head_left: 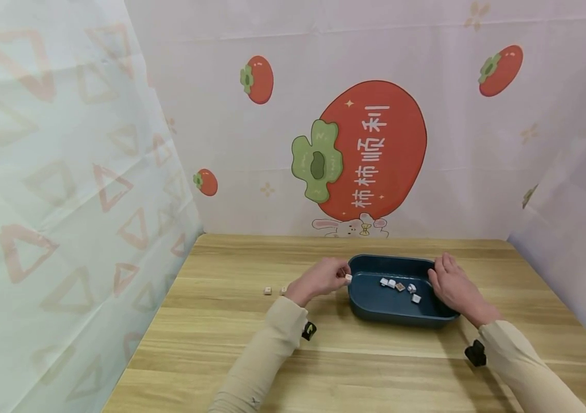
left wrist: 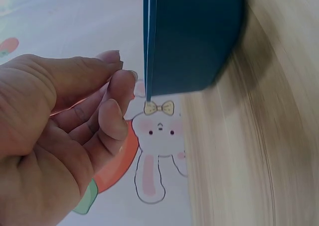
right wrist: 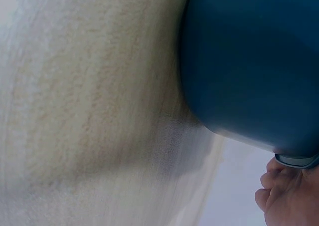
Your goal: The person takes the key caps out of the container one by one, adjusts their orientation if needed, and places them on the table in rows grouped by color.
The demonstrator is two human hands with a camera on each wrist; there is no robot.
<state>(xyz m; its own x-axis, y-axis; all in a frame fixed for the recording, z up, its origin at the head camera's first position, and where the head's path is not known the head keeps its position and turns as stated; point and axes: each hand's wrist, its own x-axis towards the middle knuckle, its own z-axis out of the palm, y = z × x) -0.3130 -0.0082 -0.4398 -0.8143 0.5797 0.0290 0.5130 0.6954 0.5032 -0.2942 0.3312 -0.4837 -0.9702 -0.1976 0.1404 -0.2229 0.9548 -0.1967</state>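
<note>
A dark blue oblong basin [head_left: 401, 317] with rounded corners stands on the wooden table. Several small white cubes [head_left: 391, 284] with markings lie on its floor, and a brownish face [head_left: 400, 287] shows on one of them. At the left rim, my left hand [head_left: 320, 280] pinches another small white cube [head_left: 348, 277] between thumb and fingertips. In the left wrist view those fingertips [left wrist: 122, 79] are just beside the basin's rim. My right hand [head_left: 455, 287] grips the basin's right end, thumb toward the inside; the right wrist view shows its fingers [right wrist: 271, 188] bent by the rim.
Left of the basin, a white cube [head_left: 268, 291] sits on the wooden table [head_left: 210, 338], and a second cube [head_left: 284, 291] is partly covered by the left wrist. Behind the table hangs a white cloth [head_left: 210, 115] printed with persimmons; more cloth borders both sides.
</note>
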